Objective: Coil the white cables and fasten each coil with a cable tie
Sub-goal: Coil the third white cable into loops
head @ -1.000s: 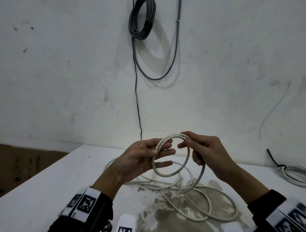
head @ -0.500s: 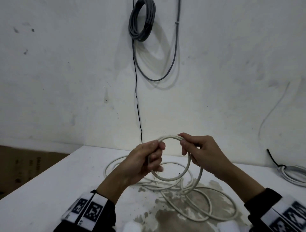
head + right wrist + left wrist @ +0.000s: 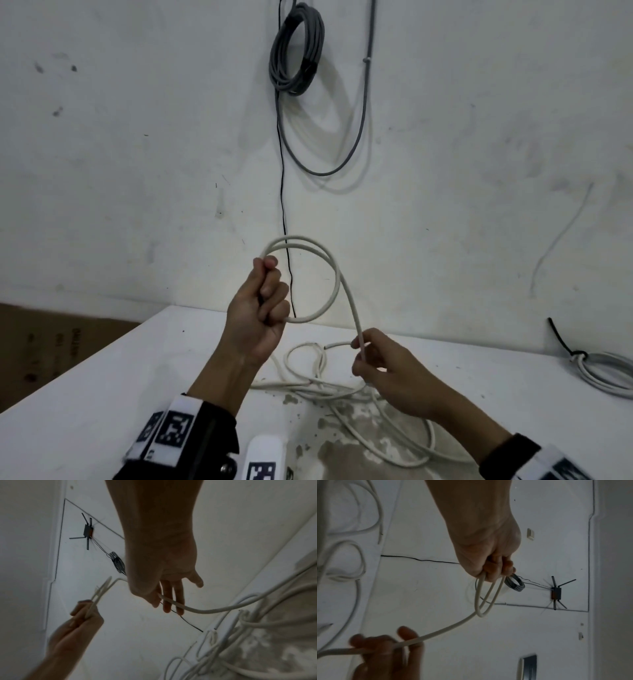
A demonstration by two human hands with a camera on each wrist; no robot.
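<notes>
My left hand (image 3: 270,286) is raised above the table and grips a small coil of the white cable (image 3: 337,274), two turns standing up from the fist. The left wrist view shows the same coil (image 3: 485,601) hanging from the curled fingers (image 3: 494,570). From the coil one strand runs down to my right hand (image 3: 359,349), which pinches it between thumb and fingers just above the table. In the right wrist view the strand (image 3: 205,611) passes under the thumb and across the fingers (image 3: 171,601). The rest of the cable (image 3: 329,387) lies in loose tangled loops on the white table (image 3: 102,394).
A second pale cable coil (image 3: 606,373) with a black tie lies at the table's right edge. A grey cable coil (image 3: 296,48) and a thin black wire (image 3: 282,192) hang on the wall behind. A cardboard box (image 3: 51,342) stands at the left, below the table.
My left hand has closed on the coil and lifted it higher. My right hand has left the top of the loop and slid down the strand toward the table.
</notes>
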